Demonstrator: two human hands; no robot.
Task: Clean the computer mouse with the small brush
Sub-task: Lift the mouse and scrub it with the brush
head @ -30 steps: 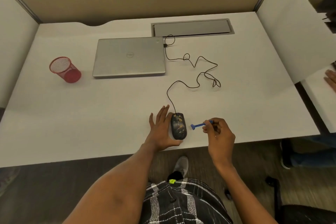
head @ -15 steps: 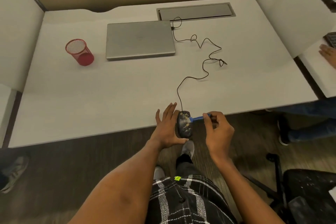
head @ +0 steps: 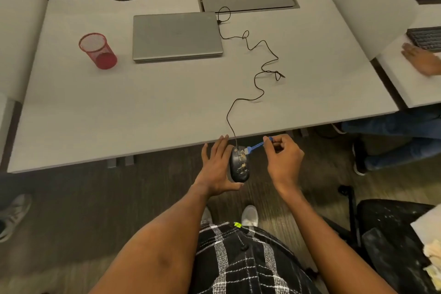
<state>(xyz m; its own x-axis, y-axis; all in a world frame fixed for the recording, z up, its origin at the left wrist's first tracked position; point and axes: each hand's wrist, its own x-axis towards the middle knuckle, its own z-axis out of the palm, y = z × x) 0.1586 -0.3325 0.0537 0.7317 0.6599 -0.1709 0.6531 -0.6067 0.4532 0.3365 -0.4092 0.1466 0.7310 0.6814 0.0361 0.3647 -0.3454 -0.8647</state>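
A person holds a black mouse (head: 239, 164) in the air just off the near edge of the worktop (head: 143, 107), over the floor, its cable (head: 250, 93) trailing back across the surface to a closed laptop (head: 176, 36). The left hand (head: 216, 169) cradles the mouse from its left side, fingers nearly straight along it and thumb hooked round its rear end. The right hand (head: 282, 160) pinches the handle of a small blue brush (head: 256, 146) between thumb and fingertips, the other fingers curled, with the bristle end touching the mouse's front right corner near the cable. Pale crumbs speckle the top of the mouse from the front towards the middle, so the cleaning appears to be barely under way: the brush is in place, but most of the debris looks yet to be swept off. A red mesh cup (head: 97, 50) stands well apart, left of the laptop.
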